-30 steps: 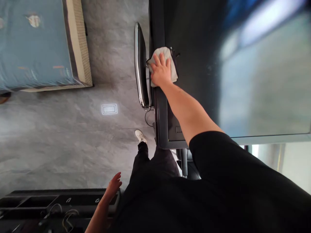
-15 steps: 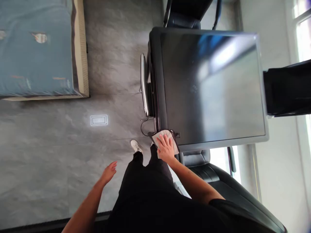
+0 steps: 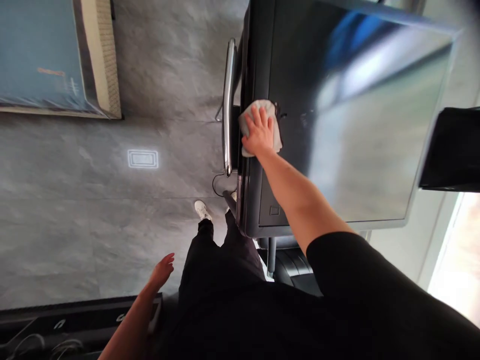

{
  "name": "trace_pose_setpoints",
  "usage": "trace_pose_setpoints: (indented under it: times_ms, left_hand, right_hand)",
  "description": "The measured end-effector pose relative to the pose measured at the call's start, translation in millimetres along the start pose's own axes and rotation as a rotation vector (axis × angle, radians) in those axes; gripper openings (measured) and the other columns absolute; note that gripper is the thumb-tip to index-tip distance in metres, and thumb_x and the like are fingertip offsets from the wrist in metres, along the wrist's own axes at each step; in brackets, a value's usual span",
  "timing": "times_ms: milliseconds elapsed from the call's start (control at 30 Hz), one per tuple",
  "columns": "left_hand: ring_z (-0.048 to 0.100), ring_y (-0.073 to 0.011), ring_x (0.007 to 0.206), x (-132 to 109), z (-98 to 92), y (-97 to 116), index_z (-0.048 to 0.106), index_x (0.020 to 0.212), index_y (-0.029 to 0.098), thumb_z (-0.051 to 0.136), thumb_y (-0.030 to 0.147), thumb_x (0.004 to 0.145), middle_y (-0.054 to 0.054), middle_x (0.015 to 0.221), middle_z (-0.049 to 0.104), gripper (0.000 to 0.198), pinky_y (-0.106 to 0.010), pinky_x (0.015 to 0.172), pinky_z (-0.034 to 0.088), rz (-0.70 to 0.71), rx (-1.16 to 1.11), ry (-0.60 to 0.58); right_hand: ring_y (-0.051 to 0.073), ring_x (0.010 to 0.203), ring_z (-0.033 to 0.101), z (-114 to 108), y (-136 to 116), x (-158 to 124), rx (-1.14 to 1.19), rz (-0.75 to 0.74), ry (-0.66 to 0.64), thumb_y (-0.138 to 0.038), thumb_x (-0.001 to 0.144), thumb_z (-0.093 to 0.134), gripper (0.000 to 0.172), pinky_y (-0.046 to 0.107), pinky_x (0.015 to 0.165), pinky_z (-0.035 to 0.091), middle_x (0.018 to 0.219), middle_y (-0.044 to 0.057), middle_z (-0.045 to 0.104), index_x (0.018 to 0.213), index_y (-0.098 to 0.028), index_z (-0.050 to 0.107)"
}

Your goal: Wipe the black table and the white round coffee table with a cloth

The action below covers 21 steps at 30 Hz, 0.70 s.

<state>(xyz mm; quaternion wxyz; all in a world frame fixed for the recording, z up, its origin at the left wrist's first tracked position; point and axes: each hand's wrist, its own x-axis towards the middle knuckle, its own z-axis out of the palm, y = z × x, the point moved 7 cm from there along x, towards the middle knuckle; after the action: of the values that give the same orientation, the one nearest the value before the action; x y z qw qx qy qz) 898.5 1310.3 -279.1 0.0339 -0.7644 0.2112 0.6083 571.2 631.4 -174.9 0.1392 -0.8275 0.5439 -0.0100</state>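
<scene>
My right hand (image 3: 258,131) presses a light grey cloth (image 3: 278,145) with dark edging against the dark border near the left edge of a glossy black table (image 3: 292,175). The fingers spread over the cloth and hold it down; its underside is hidden. Down at lower left hangs my left hand (image 3: 162,271), above the floor and away from the table. Its fingers are loosely extended, and nothing shows in them.
A chrome chair armrest (image 3: 228,110) stands close along the table's left side. Black chairs (image 3: 296,265) sit below and at the right. A bed (image 3: 37,60) occupies the upper left. Cables (image 3: 67,345) lie in a dark unit at lower left.
My right hand has slid the cloth from the table's near left corner farther up along its left edge. The view has shifted with my body; my left hand still hangs low.
</scene>
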Motion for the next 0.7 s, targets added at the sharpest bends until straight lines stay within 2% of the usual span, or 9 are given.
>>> trace_pose_setpoints:
  times_ms: [100, 200, 267, 367, 467, 533, 600, 700]
  left_hand:
    - [0.074, -0.0305, 0.133, -10, 10.6, -1, 0.059, 0.154, 0.010, 0.059, 0.025, 0.078, -0.021, 0.144, 0.076, 0.077, -0.046, 0.116, 0.059, -0.015, -0.104, 0.032]
    - [0.074, -0.0314, 0.134, -23, 27.9, -8, 0.053, 0.159, 0.011, 0.063, 0.028, 0.078, -0.023, 0.151, 0.071, 0.084, -0.046, 0.117, 0.058, -0.046, -0.210, 0.057]
    - [0.073, -0.0316, 0.136, -33, 41.1, -15, 0.053, 0.160, 0.012, 0.064, 0.028, 0.077, -0.023, 0.154, 0.069, 0.085, -0.046, 0.118, 0.058, -0.053, -0.259, 0.059]
    - [0.072, -0.0298, 0.137, -47, 58.1, -29, 0.053, 0.161, 0.013, 0.061, 0.025, 0.075, -0.021, 0.154, 0.070, 0.086, -0.045, 0.117, 0.059, -0.079, -0.258, 0.036]
    - [0.075, -0.0299, 0.133, -57, 64.8, -43, 0.053, 0.159, 0.008, 0.059, 0.022, 0.074, -0.023, 0.152, 0.071, 0.087, -0.044, 0.114, 0.061, -0.133, -0.219, -0.001]
    - [0.075, -0.0299, 0.131, -58, 60.9, -46, 0.054, 0.157, 0.006, 0.059, 0.019, 0.073, -0.024, 0.149, 0.072, 0.085, -0.043, 0.112, 0.061, -0.143, -0.155, -0.018]
    - [0.076, -0.0290, 0.131, -55, 50.9, -41, 0.057, 0.155, 0.007, 0.058, 0.015, 0.073, -0.023, 0.146, 0.075, 0.082, -0.040, 0.112, 0.061, -0.121, -0.048, -0.029]
    - [0.075, -0.0276, 0.133, -40, 29.9, -25, 0.060, 0.153, 0.008, 0.055, 0.011, 0.075, -0.022, 0.144, 0.076, 0.077, -0.038, 0.113, 0.059, -0.055, 0.122, -0.038]
  right_hand:
    - [0.034, 0.174, 0.013, -18, 10, 66, -0.055, 0.061, 0.027, -0.027, 0.102, 0.066, 0.068, 0.077, 0.135, 0.014, 0.187, 0.016, 0.023, 0.164, -0.008, 0.048]
    - [0.036, 0.173, 0.015, -28, 20, 112, -0.100, 0.068, 0.040, -0.022, 0.100, 0.068, 0.066, 0.072, 0.135, 0.015, 0.186, 0.020, 0.021, 0.158, 0.002, 0.047]
    - [0.040, 0.172, 0.014, -30, 25, 131, -0.119, 0.058, 0.036, -0.022, 0.103, 0.062, 0.062, 0.070, 0.134, 0.015, 0.185, 0.024, 0.020, 0.153, 0.010, 0.045]
    - [0.044, 0.171, 0.011, -31, 28, 136, -0.125, 0.033, 0.032, -0.022, 0.104, 0.056, 0.062, 0.070, 0.134, 0.013, 0.185, 0.024, 0.018, 0.155, 0.011, 0.044]
    - [0.045, 0.171, 0.010, -28, 19, 110, -0.099, 0.003, 0.033, -0.022, 0.103, 0.058, 0.067, 0.069, 0.135, 0.011, 0.186, 0.020, 0.018, 0.162, 0.005, 0.042]
    - [0.044, 0.172, 0.012, -25, 9, 72, -0.078, 0.014, 0.063, -0.020, 0.100, 0.061, 0.070, 0.069, 0.136, 0.013, 0.187, 0.017, 0.020, 0.166, -0.003, 0.044]
    - [0.041, 0.173, 0.014, -17, -5, 15, -0.057, 0.031, 0.080, -0.014, 0.096, 0.064, 0.074, 0.070, 0.137, 0.014, 0.188, 0.014, 0.021, 0.168, -0.010, 0.047]
    - [0.040, 0.176, 0.008, 9, -37, -99, 0.005, 0.003, 0.007, -0.014, 0.093, 0.064, 0.081, 0.075, 0.138, 0.013, 0.189, 0.013, 0.019, 0.172, -0.015, 0.043]
